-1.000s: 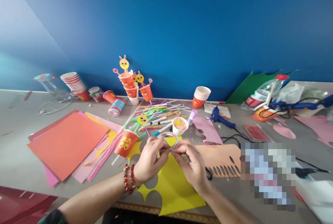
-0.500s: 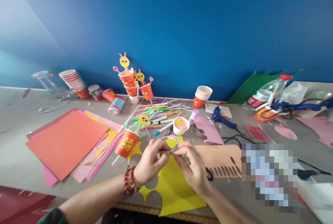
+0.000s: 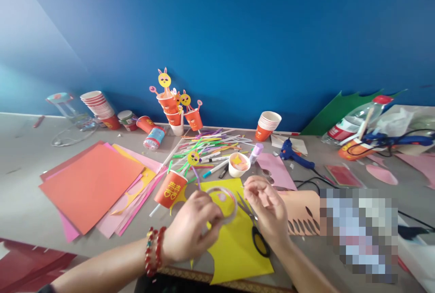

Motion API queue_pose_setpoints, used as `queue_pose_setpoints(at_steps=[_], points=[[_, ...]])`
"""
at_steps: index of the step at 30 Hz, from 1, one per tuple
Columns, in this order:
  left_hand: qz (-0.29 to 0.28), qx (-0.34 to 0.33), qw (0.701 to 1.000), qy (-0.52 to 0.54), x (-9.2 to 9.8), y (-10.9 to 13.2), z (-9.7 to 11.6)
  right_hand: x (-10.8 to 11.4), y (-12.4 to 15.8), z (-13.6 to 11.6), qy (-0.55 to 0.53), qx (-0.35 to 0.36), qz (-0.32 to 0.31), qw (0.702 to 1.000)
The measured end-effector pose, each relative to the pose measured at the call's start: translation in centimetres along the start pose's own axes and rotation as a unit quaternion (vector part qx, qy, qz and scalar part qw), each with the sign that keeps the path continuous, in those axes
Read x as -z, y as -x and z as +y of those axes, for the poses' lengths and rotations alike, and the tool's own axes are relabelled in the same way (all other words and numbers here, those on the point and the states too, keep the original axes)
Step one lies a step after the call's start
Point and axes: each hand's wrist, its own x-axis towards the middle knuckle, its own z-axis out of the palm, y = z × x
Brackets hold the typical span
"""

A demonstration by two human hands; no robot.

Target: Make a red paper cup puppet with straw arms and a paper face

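My left hand [image 3: 192, 231] is closed round a roll of clear tape [image 3: 222, 203], holding it above a yellow paper sheet [image 3: 234, 243]. My right hand [image 3: 268, 209] is curled in a pinch just right of the roll; what is between its fingertips is too small to make out. Black-handled scissors [image 3: 254, 229] lie on the yellow sheet under my right hand. An orange paper cup [image 3: 171, 188] with a yellow face on a straw lies tilted just left of the roll. A small white cup [image 3: 237, 164] with paper scraps stands behind it.
Orange and pink paper sheets [image 3: 91, 184] are stacked at left. Coloured straws and markers [image 3: 210, 145] are scattered mid-table. Decorated orange cups [image 3: 176, 111] and cup stacks [image 3: 267, 125] stand by the blue wall. A blue glue gun [image 3: 292, 154], a bottle [image 3: 353, 120] and cables lie at right.
My hands have drawn apart and toward me. The right hand has pulled away to the right from the roll, uncovering the scissors, while the left keeps the tape roll.
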Motion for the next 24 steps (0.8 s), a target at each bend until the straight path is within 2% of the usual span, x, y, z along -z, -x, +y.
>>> queue_pose_setpoints(at_steps=[3,6,8,11,13,17,24], points=[[-0.088,-0.102,0.990,-0.050,-1.9,1.5,-0.1,-0.1,0.0,0.2,-0.018,-0.034,-0.030,0.999],[-0.104,-0.120,0.985,-0.073,-2.8,2.0,-1.0,-0.2,0.2,0.4,-0.016,-0.066,-0.063,0.996],[-0.083,-0.087,0.991,-0.060,-2.3,1.9,-1.9,-0.3,0.3,0.5,-0.002,-0.072,-0.077,0.994],[-0.029,0.015,0.996,-0.080,-0.9,1.5,-3.6,-0.3,0.2,0.6,0.030,-0.064,-0.080,0.994],[-0.033,0.066,0.990,-0.123,-0.2,1.3,-4.7,-0.3,0.2,0.8,0.047,-0.059,-0.080,0.994],[-0.090,0.089,0.978,-0.163,0.0,1.1,-5.4,-0.3,0.2,0.9,0.062,-0.061,-0.085,0.993],[-0.110,0.108,0.977,-0.150,-0.1,0.6,-4.7,-0.3,0.2,1.0,0.084,-0.069,-0.089,0.990]])
